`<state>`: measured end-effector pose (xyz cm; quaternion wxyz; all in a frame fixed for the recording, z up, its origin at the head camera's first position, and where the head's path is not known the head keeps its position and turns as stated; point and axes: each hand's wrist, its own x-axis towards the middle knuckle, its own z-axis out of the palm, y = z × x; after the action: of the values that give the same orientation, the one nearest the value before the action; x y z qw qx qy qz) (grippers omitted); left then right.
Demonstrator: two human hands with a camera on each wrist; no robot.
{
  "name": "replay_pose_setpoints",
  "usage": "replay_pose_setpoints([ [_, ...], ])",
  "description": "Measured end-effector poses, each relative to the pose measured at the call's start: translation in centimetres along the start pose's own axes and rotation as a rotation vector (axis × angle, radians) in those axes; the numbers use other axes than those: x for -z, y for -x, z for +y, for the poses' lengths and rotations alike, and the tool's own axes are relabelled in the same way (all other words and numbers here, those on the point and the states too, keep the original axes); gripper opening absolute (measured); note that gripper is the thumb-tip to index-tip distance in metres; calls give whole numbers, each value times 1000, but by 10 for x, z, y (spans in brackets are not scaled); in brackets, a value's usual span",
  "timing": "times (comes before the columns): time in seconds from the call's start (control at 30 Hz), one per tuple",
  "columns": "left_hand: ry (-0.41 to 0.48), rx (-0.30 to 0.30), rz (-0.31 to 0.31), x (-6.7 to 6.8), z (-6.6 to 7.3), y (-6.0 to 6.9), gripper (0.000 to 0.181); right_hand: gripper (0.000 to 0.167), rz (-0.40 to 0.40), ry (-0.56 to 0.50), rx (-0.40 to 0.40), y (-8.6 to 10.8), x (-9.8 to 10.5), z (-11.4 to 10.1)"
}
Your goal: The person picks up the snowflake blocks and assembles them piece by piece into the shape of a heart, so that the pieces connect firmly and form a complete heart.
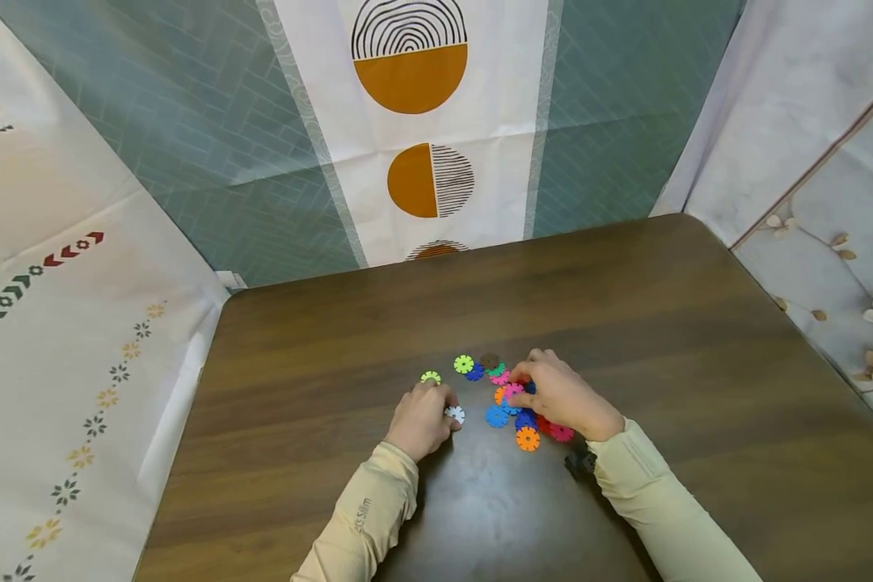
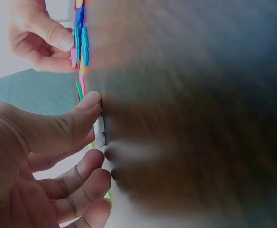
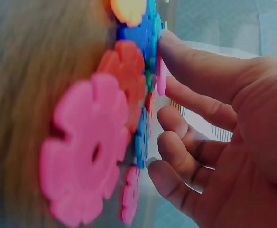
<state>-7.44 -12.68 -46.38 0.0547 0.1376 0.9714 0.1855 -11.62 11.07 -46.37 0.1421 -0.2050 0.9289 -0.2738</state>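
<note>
My left hand [image 1: 419, 420] pinches a white notched plastic disc [image 1: 456, 415] between thumb and fingers, down at the tabletop. In the left wrist view that white disc [image 2: 99, 130] appears edge-on beside the thumb tip. Over a loose pile of coloured flower-shaped discs, my right hand [image 1: 560, 394] pinches a pink disc [image 1: 513, 393]. The right wrist view has this pink disc [image 3: 161, 78] upright at the thumb tip, partly hidden by the fingers. Blue, red and orange discs lie below the right hand, including an orange disc [image 1: 528, 439] at the near side.
A lime-green disc [image 1: 430, 377] lies just beyond the left hand; another lime disc [image 1: 463, 364] and a brown disc [image 1: 490, 360] sit farther back. Some small black object [image 1: 580, 463] is by the right cuff. Patterned cloths hang around the brown table [image 1: 298, 339].
</note>
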Motion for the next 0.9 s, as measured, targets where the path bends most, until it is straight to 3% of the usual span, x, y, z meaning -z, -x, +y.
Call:
replay_pose_setpoints([
  [0.13, 36, 35, -27, 0, 4, -7, 27, 30, 14, -11, 5, -2, 0, 2],
  [0.27, 150, 78, -12, 4, 5, -10, 28, 24, -3, -143, 23, -4, 2, 0],
  [0.33, 257, 85, 30, 10, 6, -10, 25, 19, 3, -229, 35, -5, 5, -3],
  [0.43, 488, 66, 110, 24, 10, -13, 20, 13, 86, -331, 82, -7, 12, -9],
  [0.63, 981, 0, 151, 55, 26, -21, 21, 13, 304, -491, 189, -10, 28, -31],
  [0.77, 1132, -41, 178, 69, 37, -21, 19, 17, 376, -561, 220, -5, 39, -55],
  [0.9, 1185, -39, 213, 73, 42, -20, 20, 25, 452, -516, 292, -7, 40, -63],
])
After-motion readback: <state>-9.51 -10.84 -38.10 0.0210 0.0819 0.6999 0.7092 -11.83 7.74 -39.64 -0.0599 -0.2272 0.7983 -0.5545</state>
